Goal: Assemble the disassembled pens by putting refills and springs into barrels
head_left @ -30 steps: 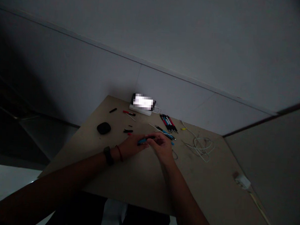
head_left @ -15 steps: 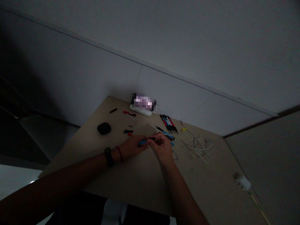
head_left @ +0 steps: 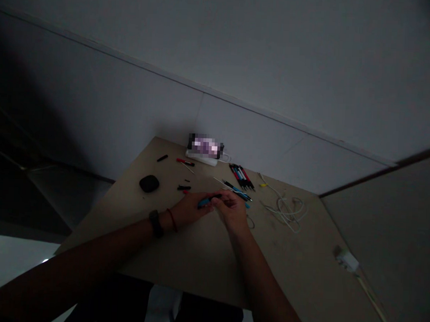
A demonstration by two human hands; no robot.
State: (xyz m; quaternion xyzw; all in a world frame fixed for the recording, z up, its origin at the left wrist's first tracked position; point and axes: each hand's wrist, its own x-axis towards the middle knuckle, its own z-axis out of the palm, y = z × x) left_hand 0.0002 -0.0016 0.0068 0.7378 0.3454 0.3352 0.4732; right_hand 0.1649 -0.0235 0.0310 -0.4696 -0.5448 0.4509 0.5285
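Observation:
A blue and black pen (head_left: 205,202) lies between my two hands over the middle of the table. My left hand (head_left: 190,206) is closed around its blue barrel. The fingers of my right hand (head_left: 233,210) pinch its black end. Just beyond my right hand are blue pens (head_left: 238,191) and a thin white refill (head_left: 219,180). Behind them a row of pens (head_left: 242,177) in red, blue, white and black lies side by side. Small black parts (head_left: 184,187) rest near my left fingertips, with a red piece beside them.
At the back a phone (head_left: 205,146) leans on a white stand (head_left: 201,158). Red and black pen parts (head_left: 185,162) and a black piece (head_left: 162,158) lie to its left. A round black case (head_left: 149,183) is at left, a coiled white cable (head_left: 287,211) at right, and a white plug (head_left: 346,260) near the right edge.
Almost nothing differs. Both hands stay on the pen in the same place, with only a slight shift of the right fingers.

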